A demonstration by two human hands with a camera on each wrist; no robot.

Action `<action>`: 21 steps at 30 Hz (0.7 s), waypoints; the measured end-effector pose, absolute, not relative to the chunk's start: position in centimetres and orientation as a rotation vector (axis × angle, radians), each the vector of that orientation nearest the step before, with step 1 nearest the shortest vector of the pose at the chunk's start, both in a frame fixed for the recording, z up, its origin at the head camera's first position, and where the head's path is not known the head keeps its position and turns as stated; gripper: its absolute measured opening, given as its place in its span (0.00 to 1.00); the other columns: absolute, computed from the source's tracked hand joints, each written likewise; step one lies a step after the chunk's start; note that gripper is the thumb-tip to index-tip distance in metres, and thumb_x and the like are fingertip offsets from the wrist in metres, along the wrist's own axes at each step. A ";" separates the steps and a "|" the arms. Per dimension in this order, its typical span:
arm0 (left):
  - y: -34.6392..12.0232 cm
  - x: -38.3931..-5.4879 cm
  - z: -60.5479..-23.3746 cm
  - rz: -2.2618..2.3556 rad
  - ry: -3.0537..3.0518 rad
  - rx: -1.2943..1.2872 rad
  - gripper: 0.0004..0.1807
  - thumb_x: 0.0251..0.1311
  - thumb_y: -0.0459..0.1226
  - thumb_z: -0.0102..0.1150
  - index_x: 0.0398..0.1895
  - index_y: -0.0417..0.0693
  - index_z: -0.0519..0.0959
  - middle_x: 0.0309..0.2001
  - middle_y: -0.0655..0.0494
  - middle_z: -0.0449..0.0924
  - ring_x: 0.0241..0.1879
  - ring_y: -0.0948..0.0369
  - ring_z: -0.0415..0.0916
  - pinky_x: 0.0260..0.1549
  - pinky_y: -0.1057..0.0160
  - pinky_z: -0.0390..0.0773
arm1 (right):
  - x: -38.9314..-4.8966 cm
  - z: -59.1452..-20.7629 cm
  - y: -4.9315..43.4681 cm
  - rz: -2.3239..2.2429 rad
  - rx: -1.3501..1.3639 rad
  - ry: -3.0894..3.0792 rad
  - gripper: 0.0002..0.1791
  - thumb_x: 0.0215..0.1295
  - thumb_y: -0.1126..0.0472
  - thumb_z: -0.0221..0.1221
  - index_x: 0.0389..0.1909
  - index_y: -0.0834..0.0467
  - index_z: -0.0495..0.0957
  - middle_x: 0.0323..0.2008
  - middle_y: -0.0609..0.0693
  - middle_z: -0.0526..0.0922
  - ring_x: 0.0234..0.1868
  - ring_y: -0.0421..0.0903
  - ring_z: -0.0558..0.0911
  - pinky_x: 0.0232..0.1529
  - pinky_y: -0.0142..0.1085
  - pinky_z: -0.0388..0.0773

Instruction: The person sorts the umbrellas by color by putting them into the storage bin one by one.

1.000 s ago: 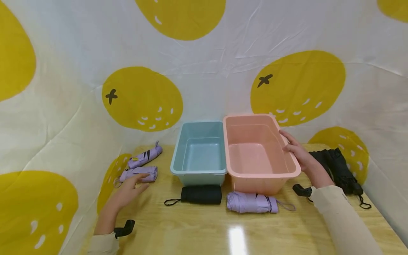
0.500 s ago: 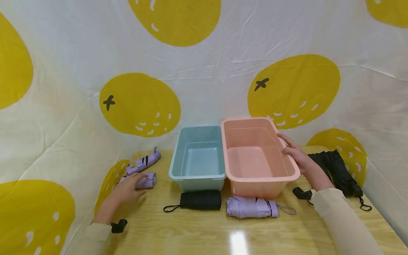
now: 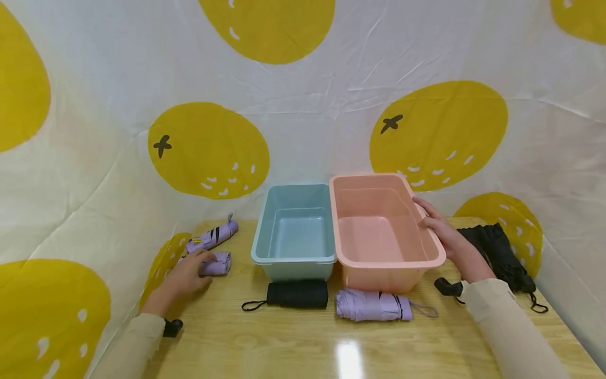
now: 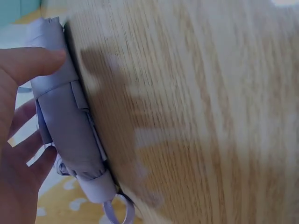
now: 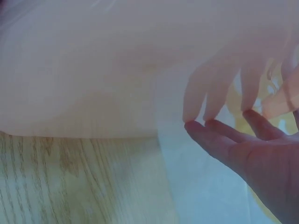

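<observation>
My left hand (image 3: 191, 275) is at a folded lilac umbrella (image 3: 219, 263) lying on the left of the table. In the left wrist view the thumb lies over the umbrella (image 4: 70, 112) and the fingers (image 4: 30, 144) reach round its far side, their tips partly hidden. A wrist loop (image 4: 119, 210) hangs off its end. My right hand (image 3: 444, 231) holds the right side of a pink basin (image 3: 379, 266), with the thumb at the rim. Seen from the right wrist, fingertips (image 5: 210, 123) press on the basin's glossy outer wall, which mirrors them.
A blue basin (image 3: 293, 259) stands against the pink one's left side. Before them lie a black folded umbrella (image 3: 298, 293) and a lilac one (image 3: 371, 305). Another lilac umbrella (image 3: 213, 237) is behind my left hand, and a black one (image 3: 504, 258) lies far right.
My left hand has come down onto the nearer lilac umbrella at the left and now covers more of it. My right hand stays at the pink basin; the view shifts slightly.
</observation>
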State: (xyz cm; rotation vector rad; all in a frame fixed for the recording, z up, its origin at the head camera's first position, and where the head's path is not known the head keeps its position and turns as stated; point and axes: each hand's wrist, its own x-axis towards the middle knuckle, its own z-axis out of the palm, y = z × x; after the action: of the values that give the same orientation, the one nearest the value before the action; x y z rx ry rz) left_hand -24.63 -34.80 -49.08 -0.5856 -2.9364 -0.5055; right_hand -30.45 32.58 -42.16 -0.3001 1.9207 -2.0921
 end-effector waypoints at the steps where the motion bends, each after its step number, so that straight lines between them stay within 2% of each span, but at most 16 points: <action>1: -34.9 -24.7 -49.2 -0.517 -2.912 -0.621 0.27 0.46 0.32 0.74 0.52 0.45 0.77 0.53 0.46 0.74 0.53 0.45 0.71 0.50 0.42 0.70 | -30.4 -42.2 32.6 -2.091 -0.301 1.920 0.39 0.73 0.70 0.41 0.78 0.44 0.38 0.72 0.63 0.39 0.54 0.49 0.74 0.48 0.41 0.78; 7: -34.8 -25.8 -49.9 -0.521 -2.788 -0.787 0.25 0.47 0.30 0.74 0.51 0.42 0.79 0.51 0.43 0.76 0.52 0.43 0.72 0.49 0.41 0.71 | -30.4 -41.8 32.8 -2.078 -0.277 1.934 0.39 0.73 0.69 0.42 0.78 0.43 0.37 0.72 0.64 0.37 0.53 0.46 0.74 0.48 0.40 0.78; 15: -34.6 -26.2 -49.9 -0.421 -2.805 -0.685 0.26 0.52 0.44 0.72 0.53 0.44 0.80 0.48 0.43 0.77 0.47 0.45 0.73 0.45 0.43 0.71 | -30.7 -41.3 32.6 -2.061 -0.240 1.933 0.39 0.75 0.68 0.42 0.78 0.40 0.36 0.75 0.62 0.32 0.57 0.45 0.71 0.50 0.39 0.77; 21: -34.2 -26.0 -50.8 -0.425 -2.867 -0.631 0.31 0.55 0.49 0.69 0.59 0.46 0.75 0.44 0.44 0.72 0.41 0.51 0.67 0.40 0.48 0.68 | -30.7 -42.1 32.6 -2.070 -0.240 1.944 0.39 0.75 0.67 0.42 0.78 0.40 0.37 0.75 0.62 0.32 0.56 0.46 0.72 0.49 0.37 0.77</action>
State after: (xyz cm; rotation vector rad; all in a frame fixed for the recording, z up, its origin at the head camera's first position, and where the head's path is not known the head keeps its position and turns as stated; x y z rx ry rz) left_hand -26.02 -34.21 -50.83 -0.6311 -2.8666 -0.4248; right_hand -30.72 32.59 -42.11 -0.2396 1.9436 -2.0699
